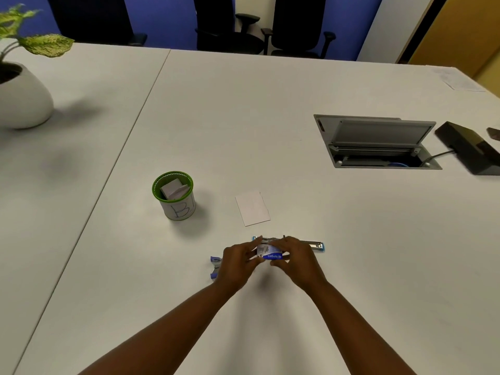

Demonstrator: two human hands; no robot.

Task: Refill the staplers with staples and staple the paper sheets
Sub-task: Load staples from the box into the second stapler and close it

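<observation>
Both hands meet over the near middle of the white table. My left hand [238, 262] and my right hand [296, 259] together hold a small blue-and-white staple box [269, 253] between their fingertips. Just behind the hands lies a light-blue stapler [311, 243], swung open flat with its metal rail showing. A second, darker blue stapler [215, 266] pokes out from under my left hand, mostly hidden. A small stack of white paper sheets [253, 208] lies flat a little farther back.
A green-rimmed cup [174, 201] holding folded papers stands at the left. A potted plant [23, 96] sits far left. An open cable hatch [376, 142] and a black device [470, 147] are at the right. Office chairs [230, 25] line the far edge.
</observation>
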